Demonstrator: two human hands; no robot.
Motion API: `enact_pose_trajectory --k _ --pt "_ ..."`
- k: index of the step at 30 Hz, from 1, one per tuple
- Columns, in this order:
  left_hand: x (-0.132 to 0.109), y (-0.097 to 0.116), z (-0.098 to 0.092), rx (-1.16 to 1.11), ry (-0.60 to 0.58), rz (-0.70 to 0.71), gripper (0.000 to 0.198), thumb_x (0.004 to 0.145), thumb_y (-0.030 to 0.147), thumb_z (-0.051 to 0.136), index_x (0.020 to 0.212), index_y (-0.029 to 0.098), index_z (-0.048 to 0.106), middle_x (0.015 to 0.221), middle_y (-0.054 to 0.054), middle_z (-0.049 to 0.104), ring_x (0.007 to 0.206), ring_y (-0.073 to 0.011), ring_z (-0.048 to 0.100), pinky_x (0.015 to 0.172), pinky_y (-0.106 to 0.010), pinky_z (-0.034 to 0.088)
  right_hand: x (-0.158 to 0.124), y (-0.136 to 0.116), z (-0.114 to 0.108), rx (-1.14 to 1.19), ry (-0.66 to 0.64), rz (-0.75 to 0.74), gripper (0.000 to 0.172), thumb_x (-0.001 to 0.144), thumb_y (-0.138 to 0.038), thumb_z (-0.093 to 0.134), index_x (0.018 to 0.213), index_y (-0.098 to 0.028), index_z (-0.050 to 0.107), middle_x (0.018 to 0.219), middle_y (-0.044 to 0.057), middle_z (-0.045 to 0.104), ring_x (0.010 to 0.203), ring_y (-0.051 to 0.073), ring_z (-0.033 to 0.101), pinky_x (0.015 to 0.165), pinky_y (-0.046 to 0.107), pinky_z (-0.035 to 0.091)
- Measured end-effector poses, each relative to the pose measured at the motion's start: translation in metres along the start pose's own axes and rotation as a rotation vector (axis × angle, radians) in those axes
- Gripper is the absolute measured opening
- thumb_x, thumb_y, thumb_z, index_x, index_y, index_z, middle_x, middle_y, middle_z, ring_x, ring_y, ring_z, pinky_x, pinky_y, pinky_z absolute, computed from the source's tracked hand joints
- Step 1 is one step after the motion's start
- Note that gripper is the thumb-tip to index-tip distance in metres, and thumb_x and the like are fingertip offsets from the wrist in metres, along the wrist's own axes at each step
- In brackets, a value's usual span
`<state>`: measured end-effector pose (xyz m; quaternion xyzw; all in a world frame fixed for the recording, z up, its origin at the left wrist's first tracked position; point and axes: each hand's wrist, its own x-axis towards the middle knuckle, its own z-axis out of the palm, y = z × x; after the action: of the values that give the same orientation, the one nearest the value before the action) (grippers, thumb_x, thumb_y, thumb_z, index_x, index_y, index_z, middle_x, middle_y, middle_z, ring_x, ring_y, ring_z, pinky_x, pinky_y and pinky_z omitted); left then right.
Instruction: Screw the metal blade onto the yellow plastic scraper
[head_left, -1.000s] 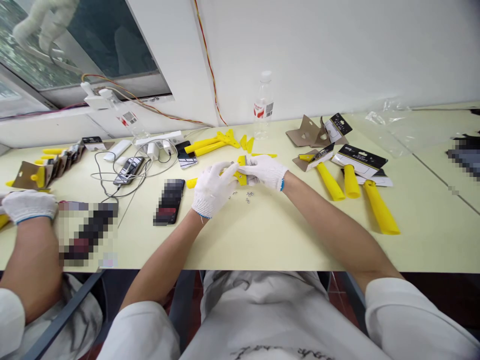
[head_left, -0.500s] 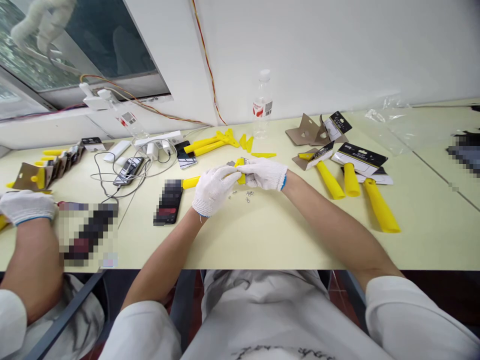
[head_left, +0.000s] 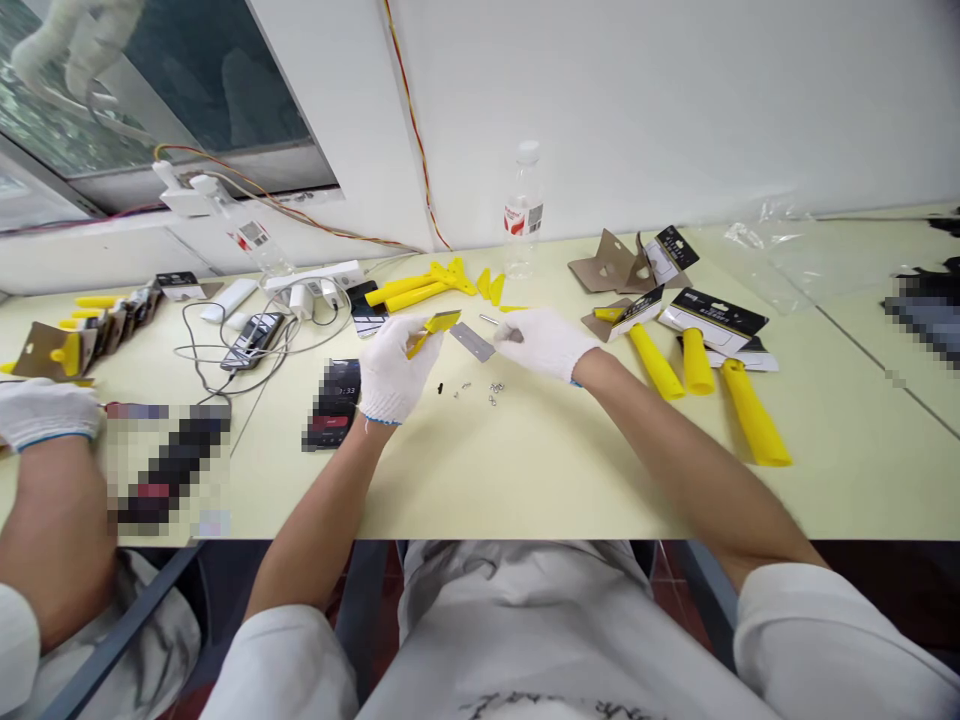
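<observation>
Both my hands wear white knit gloves. My left hand point(head_left: 393, 368) is closed around a yellow scraper point(head_left: 429, 329), its flat head pointing up and right. A thin grey metal blade point(head_left: 473, 342) lies on the table just right of that head. My right hand point(head_left: 545, 343) sits beside the blade with its fingers curled, a small metal pin point(head_left: 488, 320) showing near its fingertips; whether it grips anything is unclear. Several small screws point(head_left: 480, 389) lie scattered on the table between my hands.
Yellow scrapers in black-and-brown card sleeves point(head_left: 694, 340) lie to the right, loose yellow parts point(head_left: 431, 283) and a water bottle point(head_left: 523, 215) behind. Phones, chargers and cables point(head_left: 259, 335) lie left. A co-worker's gloved hand point(head_left: 41, 412) rests far left. A plastic bag point(head_left: 772, 245) lies at the back right.
My hands, joined on the scraper before, have moved apart. The left hand carried the yellow scraper left, and the grey blade now lies separate between the hands.
</observation>
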<state>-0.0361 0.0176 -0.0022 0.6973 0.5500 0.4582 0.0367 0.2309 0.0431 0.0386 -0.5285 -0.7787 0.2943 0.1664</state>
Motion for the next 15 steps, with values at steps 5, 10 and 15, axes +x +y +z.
enact_pose_trajectory --k 5,10,15 --pt "0.006 0.016 -0.003 -0.203 -0.086 -0.392 0.027 0.098 0.035 0.081 0.119 0.019 0.078 0.099 -0.005 0.083 0.083 -0.0207 0.083 0.081 -0.031 0.070 -0.012 0.005 0.010 -0.159 -0.164 -0.105 0.015 0.100 -0.026 0.077 0.106 -0.018 0.089 0.109 0.011 0.084 0.096 0.025 0.074 0.089 0.034 0.055" --pt "0.006 0.013 0.001 -0.316 -0.075 -0.464 0.029 0.095 0.037 0.082 0.118 0.019 0.077 0.110 -0.007 0.085 0.092 -0.0234 0.086 0.073 -0.030 0.072 -0.003 -0.019 0.028 -0.399 -0.190 -0.158 0.029 0.107 -0.022 0.065 0.126 -0.015 0.086 0.131 0.015 0.080 0.118 0.030 0.075 0.101 0.036 0.053" --pt "0.007 0.014 0.002 -0.308 -0.085 -0.494 0.029 0.094 0.033 0.081 0.118 0.018 0.076 0.114 -0.007 0.085 0.093 -0.0232 0.086 0.073 -0.029 0.072 0.006 -0.044 0.034 -0.491 -0.284 -0.152 0.032 0.107 -0.020 0.067 0.132 -0.011 0.086 0.138 0.022 0.076 0.123 0.034 0.074 0.095 0.038 0.052"
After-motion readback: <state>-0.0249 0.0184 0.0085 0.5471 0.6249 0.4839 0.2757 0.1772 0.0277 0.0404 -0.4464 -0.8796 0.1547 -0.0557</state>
